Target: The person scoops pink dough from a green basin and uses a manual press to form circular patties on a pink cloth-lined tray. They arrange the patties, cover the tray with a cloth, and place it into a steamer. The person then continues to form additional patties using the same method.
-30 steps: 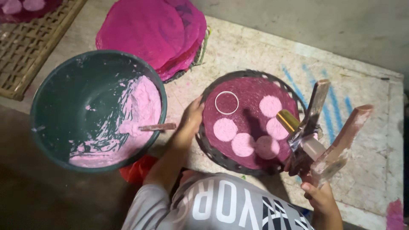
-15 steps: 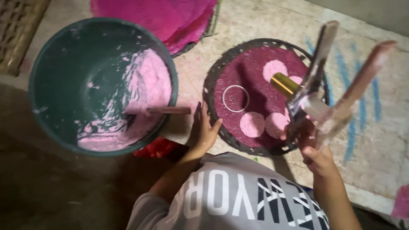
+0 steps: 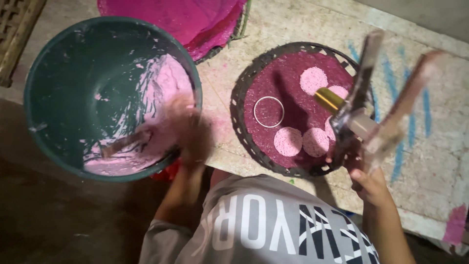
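Observation:
My left hand (image 3: pixel 188 128), blurred by motion, is over the near rim of a big green bowl (image 3: pixel 58 63). It is closed on the handle of a spoon (image 3: pixel 122 143) lying in the pink batter (image 3: pixel 163 85). My right hand (image 3: pixel 371 182) grips a clear forked tool with a brass tip (image 3: pixel 360 105) above a round woven tray (image 3: pixel 238 120). The tray's dark magenta cloth carries several pink discs (image 3: pixel 287 141) and a thin metal ring (image 3: pixel 268 111).
A stack of magenta cloths on trays (image 3: pixel 195 19) sits at the back. A woven bamboo rack (image 3: pixel 14 29) is at the far left. The speckled stone slab (image 3: pixel 439 161) has blue streaks at right. Something red (image 3: pixel 168 172) shows under the bowl.
My left hand left the tray's edge and moved left to the spoon in the bowl; the spoon has tilted. The right hand with the clear tool stays over the tray's right side.

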